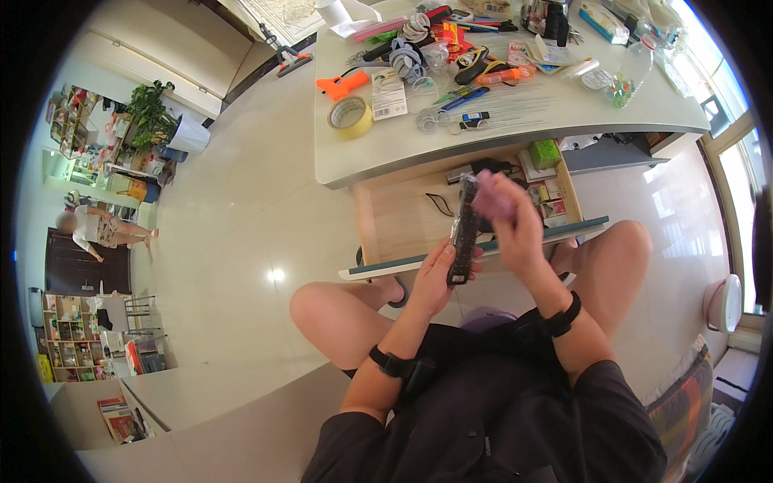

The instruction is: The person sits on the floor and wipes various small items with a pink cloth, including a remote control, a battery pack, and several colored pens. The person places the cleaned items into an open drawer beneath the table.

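My left hand (pixel 439 268) grips the lower end of a long black object (pixel 464 244), which looks like a remote control in clear plastic wrap. Against its upper end, my right hand (pixel 520 223) holds a pink cloth (pixel 496 198); both are blurred. The two hands are over a pulled-out wooden drawer (pixel 398 208). A thin dark loop (pixel 441 204) lies on the drawer's bottom. At its right side sit a green box (pixel 545 154) and several small packets, partly hidden by my right hand.
Above the drawer, the white desk (pixel 350 163) carries yellow tape (pixel 350 118), an orange glue gun (pixel 342 86), blue-handled tools (pixel 465 98), cables and a plastic bottle (pixel 634 72). A person (pixel 99 226) stands far left. A lidded bin (pixel 723 303) is at right.
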{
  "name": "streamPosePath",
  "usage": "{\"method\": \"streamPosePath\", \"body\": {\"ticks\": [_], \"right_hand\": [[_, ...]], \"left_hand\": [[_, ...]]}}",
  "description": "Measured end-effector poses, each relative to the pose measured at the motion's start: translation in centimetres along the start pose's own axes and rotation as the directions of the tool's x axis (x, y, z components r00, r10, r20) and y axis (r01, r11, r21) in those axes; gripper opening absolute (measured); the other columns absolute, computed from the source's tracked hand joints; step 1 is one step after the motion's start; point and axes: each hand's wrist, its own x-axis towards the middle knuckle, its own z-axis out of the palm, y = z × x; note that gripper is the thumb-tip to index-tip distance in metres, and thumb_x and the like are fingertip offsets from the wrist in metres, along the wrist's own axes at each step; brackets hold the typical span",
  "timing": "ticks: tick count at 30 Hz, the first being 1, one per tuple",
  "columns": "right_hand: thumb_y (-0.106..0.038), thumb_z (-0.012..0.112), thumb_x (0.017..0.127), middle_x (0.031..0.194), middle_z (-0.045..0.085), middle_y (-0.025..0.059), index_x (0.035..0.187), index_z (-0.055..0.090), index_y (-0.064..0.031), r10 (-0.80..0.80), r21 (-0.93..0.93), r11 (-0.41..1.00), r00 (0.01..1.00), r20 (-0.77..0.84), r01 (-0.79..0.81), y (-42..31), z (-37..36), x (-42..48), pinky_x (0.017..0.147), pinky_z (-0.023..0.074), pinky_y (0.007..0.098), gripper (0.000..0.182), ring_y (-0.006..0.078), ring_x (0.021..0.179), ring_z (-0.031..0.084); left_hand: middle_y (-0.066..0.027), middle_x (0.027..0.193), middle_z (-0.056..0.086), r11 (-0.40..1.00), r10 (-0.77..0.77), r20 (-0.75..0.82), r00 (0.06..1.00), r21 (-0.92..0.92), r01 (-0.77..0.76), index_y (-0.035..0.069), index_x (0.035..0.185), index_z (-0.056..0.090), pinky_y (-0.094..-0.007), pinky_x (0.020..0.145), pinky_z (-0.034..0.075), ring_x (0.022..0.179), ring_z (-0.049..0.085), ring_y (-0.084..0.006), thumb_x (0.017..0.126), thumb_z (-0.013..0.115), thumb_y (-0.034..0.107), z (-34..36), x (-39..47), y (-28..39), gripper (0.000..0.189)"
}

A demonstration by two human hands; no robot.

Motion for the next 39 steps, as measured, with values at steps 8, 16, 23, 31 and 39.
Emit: {"method": "streamPosePath", "body": {"ticks": [8,16,23,31,39], "right_hand": [[-0.006,0.053,0.098,0.113,0.061,0.0001,0.128,0.056,-0.0068,0.608,0.517,0.680,0.794,-0.001,-0.520,2.4,-1.2,0.2,0.075,0.0472,0.0219,0.031,0.0077,0.091,0.059],[-0.003,0.051,0.097,0.112,0.059,0.0023,0.131,0.051,0.0001,0.526,0.114,0.819,0.814,0.246,-0.563,1.0,0.8,-2.4,0.087,0.0473,0.0243,0.034,0.0084,0.097,0.056],[0.003,0.063,0.079,0.111,0.067,0.0149,0.125,0.058,-0.0056,0.190,-0.539,0.831,0.840,0.509,0.139,0.0,0.1,-1.8,0.086,0.0550,0.0405,0.046,0.0294,0.102,0.067],[-0.003,0.067,0.074,0.121,0.065,0.0090,0.110,0.065,-0.0077,-0.211,-0.443,0.702,0.756,0.619,0.559,0.3,1.6,-1.9,0.100,0.0490,0.0432,0.036,0.0321,0.121,0.059],[-0.004,0.070,0.068,0.100,0.068,0.0055,0.101,0.066,-0.0100,-0.161,-0.232,0.860,0.672,0.723,0.455,-0.8,1.1,-3.5,0.082,0.0535,0.0401,0.033,0.0282,0.094,0.066]], "left_hand": [[-0.0205,0.128,0.060,0.977,-0.050,-0.032,0.998,-0.210,0.042,-0.001,0.136,0.047,-0.0449,0.086,0.056,0.106,0.066,-0.0349,0.107,0.040,0.032,1.7,-0.3,1.1,0.045],[-0.0110,0.123,0.063,0.983,0.128,-0.230,0.965,-0.096,-0.153,0.003,0.132,0.052,-0.0396,0.096,0.049,0.107,0.063,-0.0227,0.108,0.039,0.031,0.6,0.8,-0.6,0.039],[-0.0078,0.119,0.065,0.978,0.131,-0.336,0.933,-0.111,-0.177,0.004,0.126,0.056,-0.0376,0.094,0.052,0.107,0.064,-0.0203,0.108,0.042,0.027,-0.9,1.0,1.5,0.032],[-0.0124,0.123,0.064,0.964,0.099,-0.306,0.947,-0.205,-0.168,0.002,0.128,0.054,-0.0403,0.093,0.052,0.107,0.063,-0.0237,0.107,0.042,0.027,-1.8,1.4,1.4,0.035],[-0.0205,0.116,0.064,0.932,0.168,-0.487,0.857,-0.204,-0.298,0.003,0.120,0.050,-0.0442,0.086,0.055,0.100,0.065,-0.0285,0.107,0.040,0.025,-2.3,1.6,3.5,0.028]]}}
